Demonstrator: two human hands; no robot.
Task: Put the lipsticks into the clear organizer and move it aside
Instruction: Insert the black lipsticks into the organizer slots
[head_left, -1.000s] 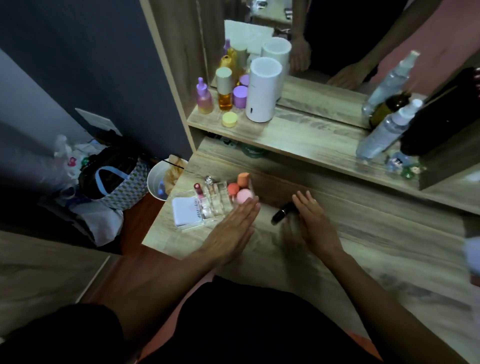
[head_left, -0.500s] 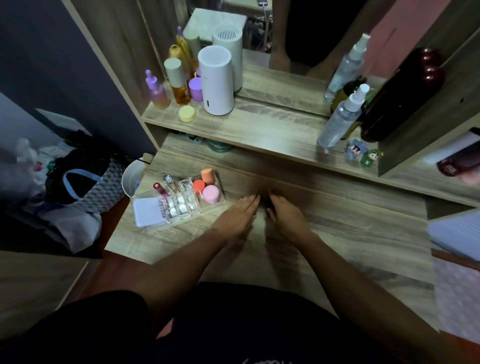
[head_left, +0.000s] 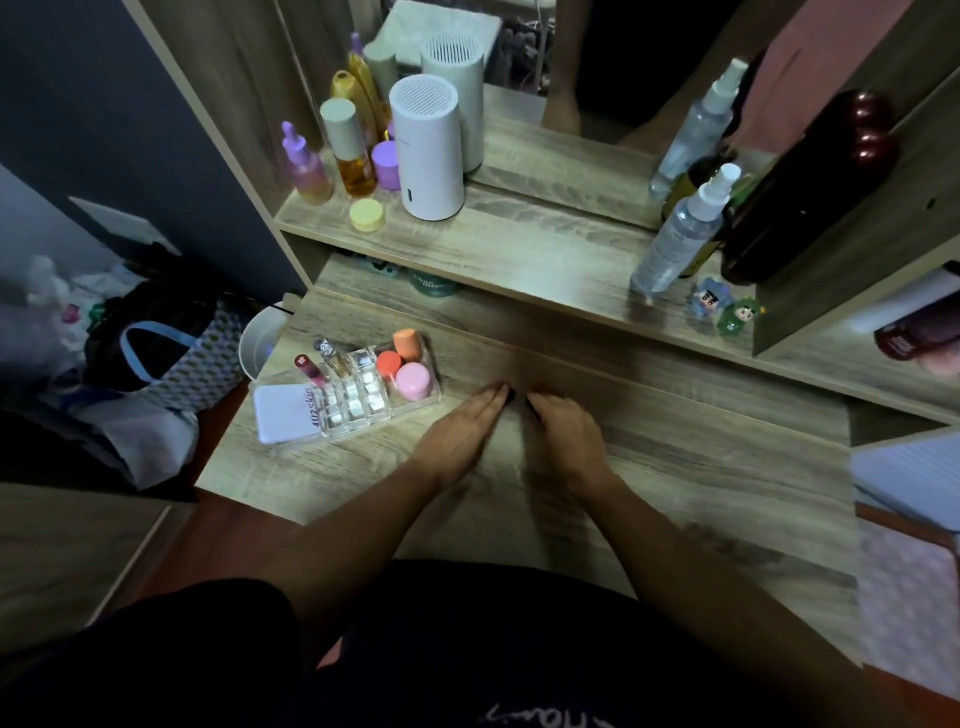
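Observation:
The clear organizer (head_left: 358, 410) sits at the left end of the wooden table. It holds a red lipstick (head_left: 307, 367), a clear gold-tinted tube (head_left: 332, 356), a white compact (head_left: 284, 413) and pink and orange sponges (head_left: 410, 379). A black lipstick (head_left: 514, 397) lies on the table to the right of the organizer, mostly hidden. My left hand (head_left: 462, 436) lies flat with its fingertips touching the lipstick's left end. My right hand (head_left: 563, 436) curls its fingers over the lipstick's right end.
A shelf behind the table carries a white cylinder (head_left: 428, 150), coloured bottles (head_left: 353, 150), a yellow jar (head_left: 368, 214), spray bottles (head_left: 680, 234) and two small figurines (head_left: 722, 309). A mirror stands above it. A bag (head_left: 166, 353) and a white bin (head_left: 260, 343) sit on the floor at the left.
The two hands have come together around the black lipstick, which lay uncovered between them a second ago. My view has tilted up and shifted right. The organizer stays in place.

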